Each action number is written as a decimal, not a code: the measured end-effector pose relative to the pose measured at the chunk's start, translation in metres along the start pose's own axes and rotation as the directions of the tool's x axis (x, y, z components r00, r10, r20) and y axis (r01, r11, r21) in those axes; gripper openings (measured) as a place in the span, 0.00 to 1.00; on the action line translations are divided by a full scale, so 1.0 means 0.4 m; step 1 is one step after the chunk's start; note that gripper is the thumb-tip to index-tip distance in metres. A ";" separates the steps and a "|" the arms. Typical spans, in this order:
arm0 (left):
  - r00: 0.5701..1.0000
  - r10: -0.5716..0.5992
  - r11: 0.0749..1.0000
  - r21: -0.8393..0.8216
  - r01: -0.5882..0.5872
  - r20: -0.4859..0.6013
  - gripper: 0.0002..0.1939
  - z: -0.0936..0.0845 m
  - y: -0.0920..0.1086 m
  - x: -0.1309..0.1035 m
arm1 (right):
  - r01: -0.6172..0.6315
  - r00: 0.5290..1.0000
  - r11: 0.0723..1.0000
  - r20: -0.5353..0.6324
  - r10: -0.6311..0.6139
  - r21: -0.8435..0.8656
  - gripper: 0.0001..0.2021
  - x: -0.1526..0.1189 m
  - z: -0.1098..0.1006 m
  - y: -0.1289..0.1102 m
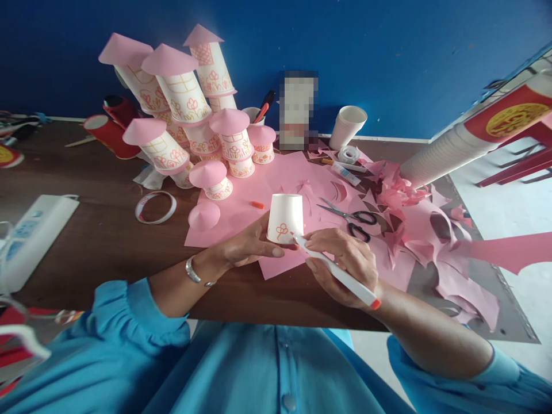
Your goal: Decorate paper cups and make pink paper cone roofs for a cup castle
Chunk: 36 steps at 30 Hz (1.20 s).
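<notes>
An upside-down white paper cup [286, 214] with an orange flower outline near its rim is held by my left hand [250, 242], whose fingers go round its left side and underneath. My right hand [345, 264] grips a white marker [340, 275] with an orange end, its tip touching the lower right of the cup. A small orange cap [257, 204] lies on the pink paper [284, 172] beyond my left hand. Black-handled scissors [348, 217] rest partly open to the right of the cup.
Decorated cup towers with pink cone roofs [170, 60] stand at the back left. Tape roll [156, 207] lies left. Pink scraps [452, 241] cover the right side, below a long stack of cups [452, 150]. More cups [347, 127] stand near the blue wall [388, 57].
</notes>
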<state>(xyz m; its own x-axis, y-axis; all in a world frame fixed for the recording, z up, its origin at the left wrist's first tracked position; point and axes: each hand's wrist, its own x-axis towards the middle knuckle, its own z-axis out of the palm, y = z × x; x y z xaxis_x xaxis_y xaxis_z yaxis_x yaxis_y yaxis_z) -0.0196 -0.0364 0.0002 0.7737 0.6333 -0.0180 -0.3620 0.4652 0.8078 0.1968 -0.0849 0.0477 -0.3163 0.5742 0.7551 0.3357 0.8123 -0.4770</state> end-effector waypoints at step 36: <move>0.997 0.069 0.998 -0.003 -0.069 -0.045 0.19 -0.004 -0.001 -0.001 | 0.008 1.000 0.999 0.011 -0.007 -0.050 0.12 0.011 -0.011 0.002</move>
<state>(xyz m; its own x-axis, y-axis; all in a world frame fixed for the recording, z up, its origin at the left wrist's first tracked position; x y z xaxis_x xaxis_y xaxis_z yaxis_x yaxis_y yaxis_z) -0.0207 -0.0360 -0.0009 0.7229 0.6909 0.0113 -0.4161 0.4221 0.8054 0.1996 -0.0819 0.0527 -0.3282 0.5692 0.7538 0.3773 0.8106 -0.4478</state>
